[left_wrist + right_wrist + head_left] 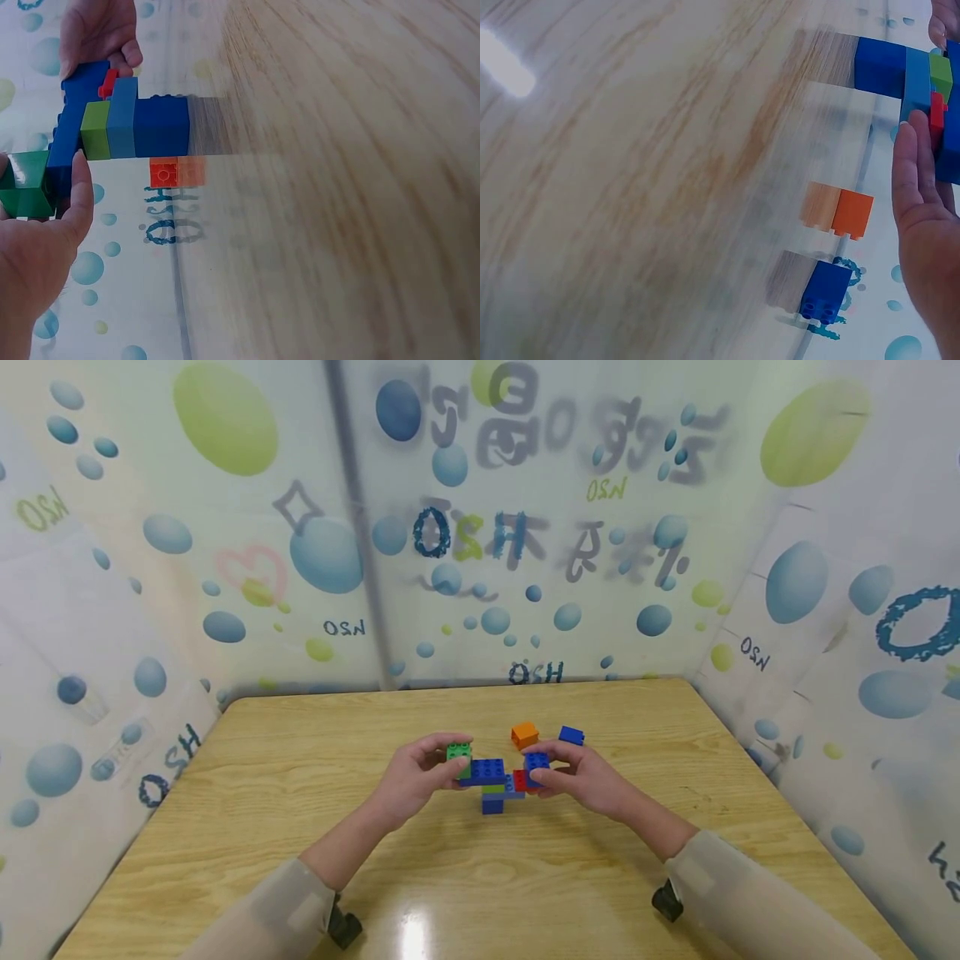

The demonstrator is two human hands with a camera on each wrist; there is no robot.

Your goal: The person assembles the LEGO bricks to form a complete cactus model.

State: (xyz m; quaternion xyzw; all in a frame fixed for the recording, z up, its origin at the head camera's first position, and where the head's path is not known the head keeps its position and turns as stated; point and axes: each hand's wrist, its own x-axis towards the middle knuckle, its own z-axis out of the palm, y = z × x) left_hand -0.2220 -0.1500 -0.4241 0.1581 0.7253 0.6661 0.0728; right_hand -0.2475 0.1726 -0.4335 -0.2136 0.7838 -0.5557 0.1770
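pale beige cloth sleeves [255, 914] sit nearest my head camera, one in each lower corner, and from them both forearms slant forward and inward over a glossy wood-grain table [315, 743]. i see the left hand [416, 781] with its thumb on the near side and fingers behind, clamped on a glossy green square plastic brick [459, 752]. opposite it, the right hand [581, 777] points inward, thumb and fingers pinching a dark blue studded plastic brick [536, 762]. between the hands is a stacked plastic-brick assembly [124, 120], upright on the table, on a dark blue base brick [492, 807]. above that base i make out a light blue brick [514, 792], then a lime green brick [492, 789], then a long dark blue brick [489, 769] with studs up. its long axis runs left to right, its left end at the green brick. a small red brick [519, 780] sits on the light blue one's right part; whether the pinched brick is seated on it, i cannot tell. beyond the hands lie a loose orange brick [524, 735] and, to its right, a loose blue brick [572, 736], studs pointing right.
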